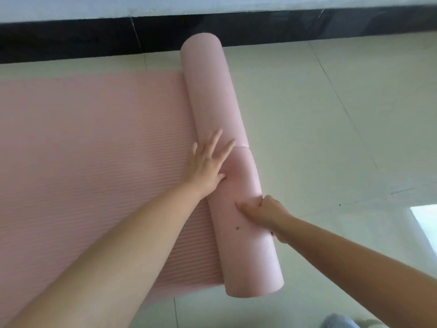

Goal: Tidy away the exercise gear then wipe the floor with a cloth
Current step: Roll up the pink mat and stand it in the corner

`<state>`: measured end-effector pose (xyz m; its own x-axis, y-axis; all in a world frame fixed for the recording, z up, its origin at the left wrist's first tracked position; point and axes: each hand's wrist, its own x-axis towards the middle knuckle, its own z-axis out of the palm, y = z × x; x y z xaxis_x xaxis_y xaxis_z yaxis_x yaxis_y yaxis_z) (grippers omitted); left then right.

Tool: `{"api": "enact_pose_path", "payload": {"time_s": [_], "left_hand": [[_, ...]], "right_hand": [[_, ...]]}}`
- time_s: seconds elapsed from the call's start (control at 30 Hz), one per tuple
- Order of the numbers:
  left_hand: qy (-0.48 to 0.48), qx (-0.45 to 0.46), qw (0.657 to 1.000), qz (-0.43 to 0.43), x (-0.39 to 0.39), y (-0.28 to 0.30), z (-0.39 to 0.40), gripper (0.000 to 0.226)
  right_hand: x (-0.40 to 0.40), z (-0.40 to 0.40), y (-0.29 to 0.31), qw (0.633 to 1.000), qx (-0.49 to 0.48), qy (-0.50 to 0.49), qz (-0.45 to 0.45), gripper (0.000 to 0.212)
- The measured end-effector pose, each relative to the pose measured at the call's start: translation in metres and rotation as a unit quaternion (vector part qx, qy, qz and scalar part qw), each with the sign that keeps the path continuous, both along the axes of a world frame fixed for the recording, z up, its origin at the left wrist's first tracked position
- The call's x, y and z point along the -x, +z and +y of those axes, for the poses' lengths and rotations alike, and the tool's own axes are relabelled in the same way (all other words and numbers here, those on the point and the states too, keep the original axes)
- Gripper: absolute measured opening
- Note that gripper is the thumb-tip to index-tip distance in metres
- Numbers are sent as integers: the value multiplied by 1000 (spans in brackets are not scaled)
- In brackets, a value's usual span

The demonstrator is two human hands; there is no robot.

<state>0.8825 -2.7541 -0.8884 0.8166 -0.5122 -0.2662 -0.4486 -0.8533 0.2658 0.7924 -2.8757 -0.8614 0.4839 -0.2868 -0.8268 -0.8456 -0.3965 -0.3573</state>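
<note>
A pink ribbed exercise mat [94, 162] lies flat on the tiled floor, filling the left half of the view. Its right end is wound into a thick roll [212, 95] that runs from the far wall toward me. My left hand [208, 162] lies with spread fingers on the roll's left side, pressing a dent into it. My right hand [264, 213] grips the roll from the right, lower down, thumb on top and fingers curled around it. No cloth is in view.
Pale floor tiles [331, 114] extend to the right of the roll. A black skirting strip [71, 41] runs along the far wall. A bright patch of light [425, 221] shows at the right edge, and blue fabric [338, 321] at the bottom.
</note>
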Motion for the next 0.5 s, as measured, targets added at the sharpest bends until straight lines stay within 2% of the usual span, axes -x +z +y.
{"api": "enact_pose_path", "payload": {"time_s": [0.07, 0.13, 0.27, 0.37, 0.5], "left_hand": [[-114, -28, 993, -4, -10, 4, 12, 73], [-146, -43, 988, 16, -16, 8, 26, 69], [-130, -43, 990, 42, -24, 18, 60, 57], [-140, -51, 989, 22, -25, 22, 84, 59], [-106, -56, 990, 69, -25, 14, 116, 48]], "right_hand": [[0, 20, 7, 1000, 7, -8, 3, 74], [-1, 37, 14, 999, 33, 0, 4, 66], [7, 69, 21, 996, 83, -37, -22, 37], [16, 99, 24, 992, 93, -77, -37, 38], [24, 139, 33, 989, 53, -125, -60, 40]]}}
